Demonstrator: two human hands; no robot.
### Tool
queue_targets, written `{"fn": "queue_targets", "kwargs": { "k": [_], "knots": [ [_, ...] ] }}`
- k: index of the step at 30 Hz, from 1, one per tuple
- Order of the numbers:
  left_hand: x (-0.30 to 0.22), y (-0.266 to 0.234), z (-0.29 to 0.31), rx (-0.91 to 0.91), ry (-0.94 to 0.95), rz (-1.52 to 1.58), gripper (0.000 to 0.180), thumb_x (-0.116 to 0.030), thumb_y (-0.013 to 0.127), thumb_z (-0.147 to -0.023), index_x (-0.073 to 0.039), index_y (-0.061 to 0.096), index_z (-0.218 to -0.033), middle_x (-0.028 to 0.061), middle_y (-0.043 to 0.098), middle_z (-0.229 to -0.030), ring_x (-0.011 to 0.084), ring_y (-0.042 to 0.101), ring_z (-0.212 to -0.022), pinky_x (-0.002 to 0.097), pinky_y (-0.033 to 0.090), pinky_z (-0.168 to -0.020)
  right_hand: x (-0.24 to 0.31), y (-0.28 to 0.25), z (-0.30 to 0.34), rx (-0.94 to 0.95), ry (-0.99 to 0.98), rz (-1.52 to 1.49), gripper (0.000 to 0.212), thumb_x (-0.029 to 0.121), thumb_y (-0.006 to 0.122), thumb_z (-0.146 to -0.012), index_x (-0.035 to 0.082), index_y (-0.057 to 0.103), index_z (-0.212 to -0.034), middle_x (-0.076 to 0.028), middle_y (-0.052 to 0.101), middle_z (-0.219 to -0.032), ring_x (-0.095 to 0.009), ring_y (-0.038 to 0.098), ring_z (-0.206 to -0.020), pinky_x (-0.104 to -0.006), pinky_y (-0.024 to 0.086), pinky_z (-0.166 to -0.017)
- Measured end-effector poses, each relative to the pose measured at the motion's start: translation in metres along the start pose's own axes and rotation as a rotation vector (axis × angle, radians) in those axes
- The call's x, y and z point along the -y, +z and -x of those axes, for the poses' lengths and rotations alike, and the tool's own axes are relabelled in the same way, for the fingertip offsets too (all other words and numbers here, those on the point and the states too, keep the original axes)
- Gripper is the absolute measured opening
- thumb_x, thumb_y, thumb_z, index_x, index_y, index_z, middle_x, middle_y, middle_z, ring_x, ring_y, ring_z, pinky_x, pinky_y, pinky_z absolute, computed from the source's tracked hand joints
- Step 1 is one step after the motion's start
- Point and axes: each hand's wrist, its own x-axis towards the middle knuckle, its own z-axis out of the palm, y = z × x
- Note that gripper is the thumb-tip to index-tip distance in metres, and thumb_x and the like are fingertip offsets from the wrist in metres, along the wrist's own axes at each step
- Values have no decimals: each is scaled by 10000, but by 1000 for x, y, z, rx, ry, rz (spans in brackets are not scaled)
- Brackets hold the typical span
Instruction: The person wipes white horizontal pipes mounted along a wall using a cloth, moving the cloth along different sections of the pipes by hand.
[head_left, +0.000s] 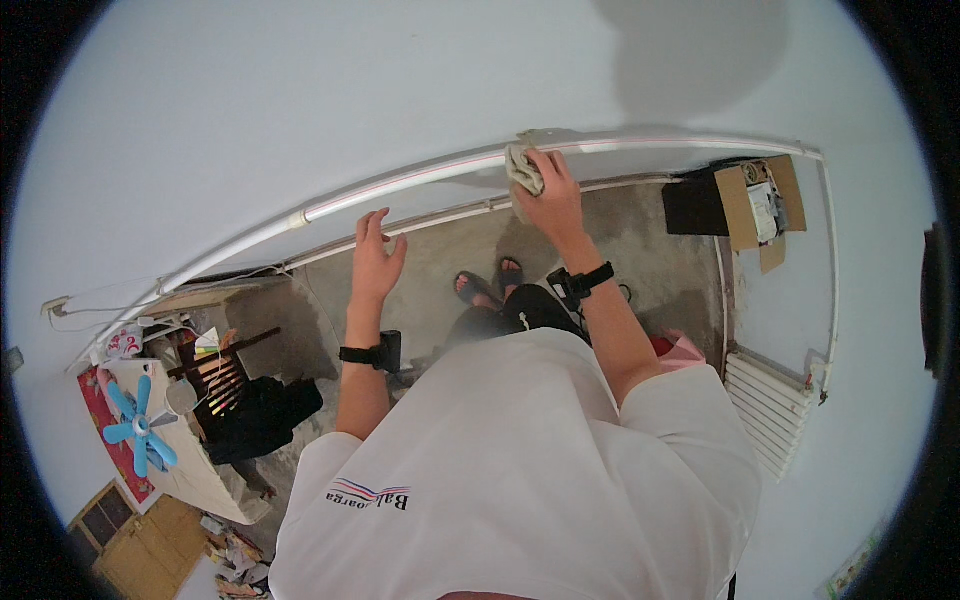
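A long white pipe [420, 177] with a thin red line runs along the wall in front of me. My right hand [550, 200] is closed around a crumpled greyish cloth [523, 170], which presses against the pipe right of the middle. Part of the cloth sticks up behind the pipe. Left of it, my left hand [377, 262] is raised below the pipe, apart from it, with fingers spread and nothing held. A pipe joint [298, 219] lies farther left along the pipe. Black straps with small devices sit on both wrists.
An opened cardboard box [740, 210] stands at the far right, above a white radiator [765, 410]. On the left are a table [190, 465] with a blue fan [140, 427] and a chair draped with dark cloth [265, 415]. A thinner pipe [450, 215] runs low along the wall.
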Motion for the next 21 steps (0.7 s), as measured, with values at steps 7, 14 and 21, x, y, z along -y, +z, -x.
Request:
{"fn": "queue_targets", "kwargs": {
  "k": [7, 14, 21],
  "knots": [
    [-6, -5, 0, 33, -70, -81, 439, -150, 668, -854, -60, 559, -1270, 122, 638, -1071, 245, 606, -750, 359, 503, -687, -22, 20, -9, -57, -41, 117, 368, 124, 735, -724, 104, 645, -1080, -116, 592, -999, -304, 650, -773, -399, 558, -644],
    [-30, 4, -4, 11, -118, -61, 336, -152, 656, -872, -31, 604, -1180, 130, 673, -971, 246, 584, -672, 369, 490, -643, -47, 22, 18, 120, -17, 243, 360, 205, 773, -736, 142, 636, -1063, -99, 597, -1035, -307, 660, -763, -412, 566, -633],
    [-54, 10, -5, 6, -157, -130, 268, -137, 638, -866, -43, 635, -1117, 122, 680, -861, 257, 584, -629, 374, 477, -618, -39, 2, 20, 177, 11, 54, 337, 187, 756, -750, 134, 625, -1055, -100, 592, -1058, -306, 660, -777, -400, 565, -650]
  ]
}}
